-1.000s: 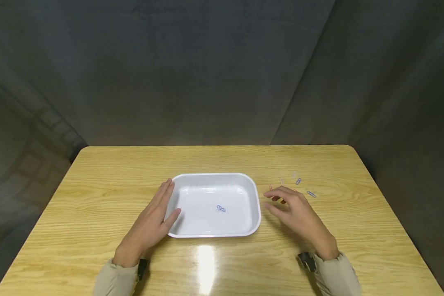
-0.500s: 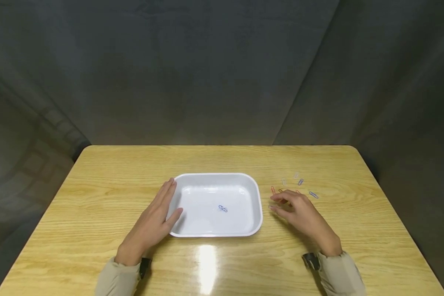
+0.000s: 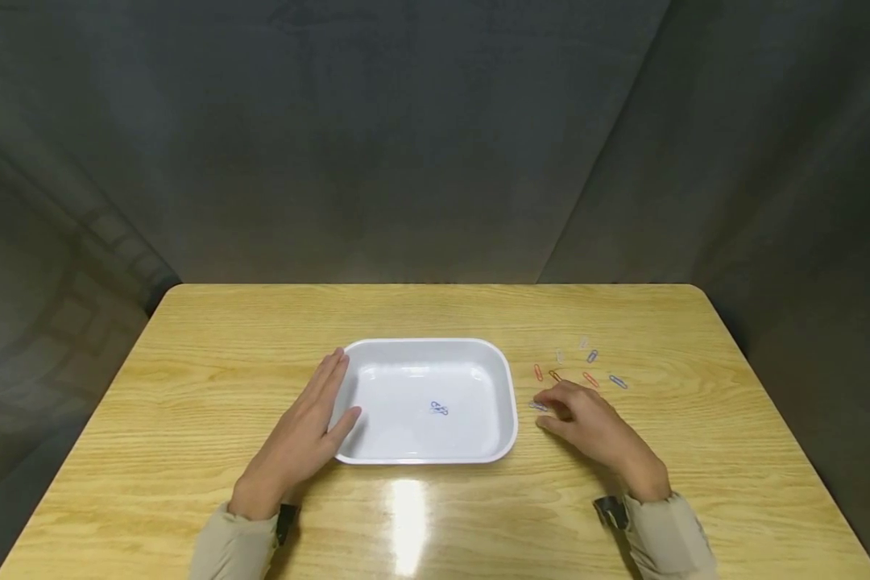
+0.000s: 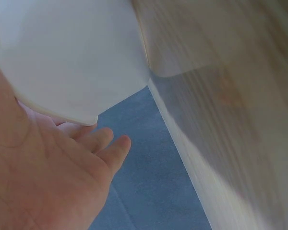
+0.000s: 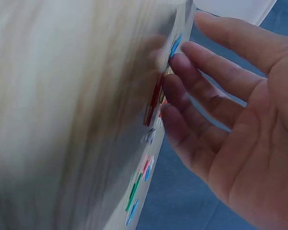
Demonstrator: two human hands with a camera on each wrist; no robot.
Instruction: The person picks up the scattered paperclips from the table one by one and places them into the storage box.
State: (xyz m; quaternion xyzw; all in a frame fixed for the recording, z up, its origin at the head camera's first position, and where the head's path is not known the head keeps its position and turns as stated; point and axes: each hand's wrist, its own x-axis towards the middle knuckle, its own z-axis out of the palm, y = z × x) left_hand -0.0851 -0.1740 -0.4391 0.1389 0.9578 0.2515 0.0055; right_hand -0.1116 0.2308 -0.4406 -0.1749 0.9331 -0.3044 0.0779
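Note:
A white tray (image 3: 377, 461) lies on the table with several blue and pale paper clips (image 3: 438, 408) inside. My left hand (image 3: 297, 435) rests against the tray's left rim, fingers straight; the left wrist view shows its fingers along the tray's outer wall. Right of the tray, my right hand (image 3: 587, 423) is low over the table, thumb apart from the fingers. Beside its fingertips lies a blue paper clip (image 3: 538, 405), also seen as a blue clip (image 5: 175, 45) near the fingertips in the right wrist view. Nothing shows pinched between thumb and fingers.
Beyond the right hand lie loose paper clips: a red clip (image 3: 538, 372), a dark red clip (image 3: 555, 376), another red clip (image 3: 590, 379), a blue clip (image 3: 619, 381), a purplish clip (image 3: 592, 355) and pale ones. A grey curtain (image 3: 377, 161) hangs behind the table (image 3: 225, 338).
My right hand has moved slightly right and down, away from the tray's rim. Red clips and the blue clip by its fingertips now show more fully. My left hand stays on the tray.

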